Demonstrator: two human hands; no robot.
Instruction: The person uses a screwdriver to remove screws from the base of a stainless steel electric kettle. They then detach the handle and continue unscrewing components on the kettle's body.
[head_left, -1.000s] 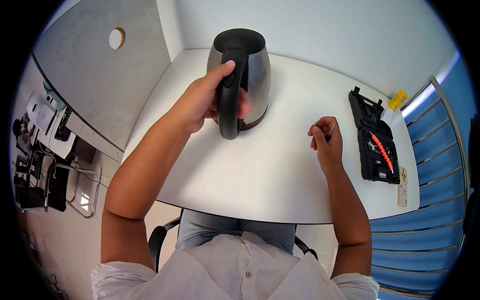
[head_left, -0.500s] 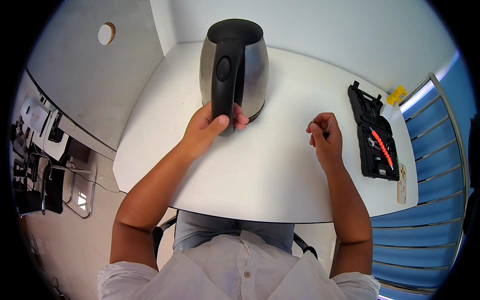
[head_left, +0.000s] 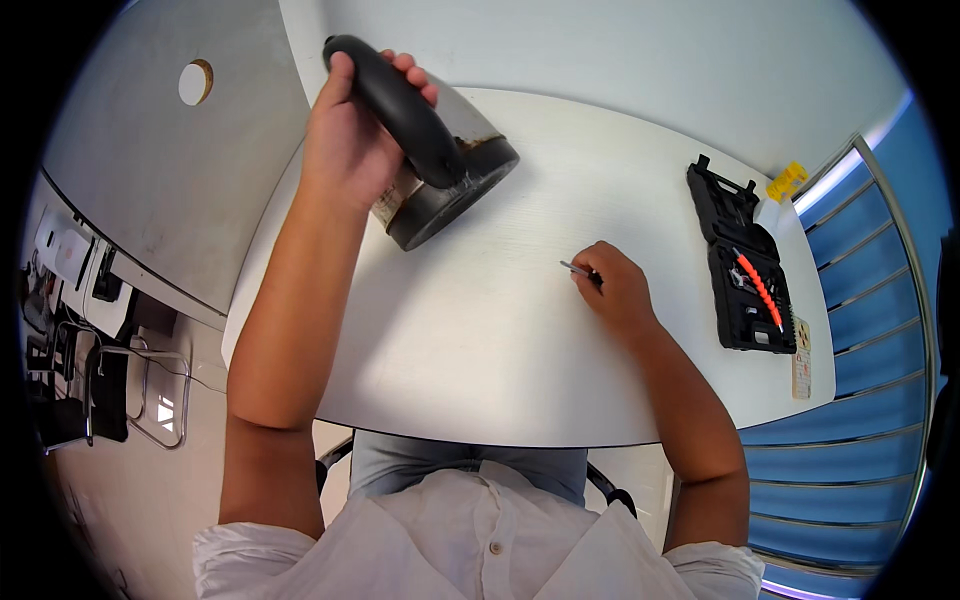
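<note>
Left hand grips the tilted kettle; right hand pinches a slim metal piece; counter spans between them, its front edge well behind both.

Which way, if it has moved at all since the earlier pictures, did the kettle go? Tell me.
Yes. Against the table, the kettle has tilted from upright: its top now leans away and left, toward the grey partition.
</note>
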